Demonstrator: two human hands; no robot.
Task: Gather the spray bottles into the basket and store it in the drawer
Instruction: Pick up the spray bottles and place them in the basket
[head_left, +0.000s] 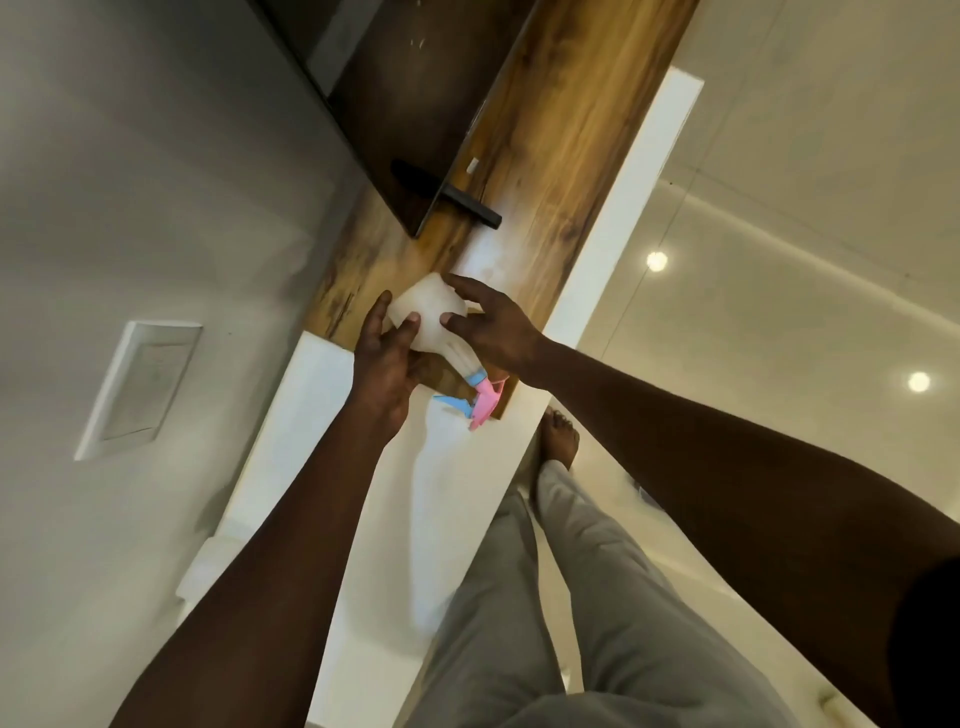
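Note:
A translucent white spray bottle (428, 312) with a pink and blue trigger head (475, 402) lies on its side on the wooden top (545, 171) of a white cabinet. My left hand (384, 358) holds the bottle's body from the left, fingers curled on it. From the right, my right hand (493, 327) grips the same body with thumb and fingers around it. A second pink nozzle seems to sit behind the first, but I cannot tell if it belongs to another bottle. No basket or drawer is in view.
A flat black TV (395, 114) on a black foot (467, 205) stands on the wooden top beyond the bottle. The grey wall with a white switch plate (137, 387) is at left. My legs and bare foot (561, 436) are on the glossy floor at right.

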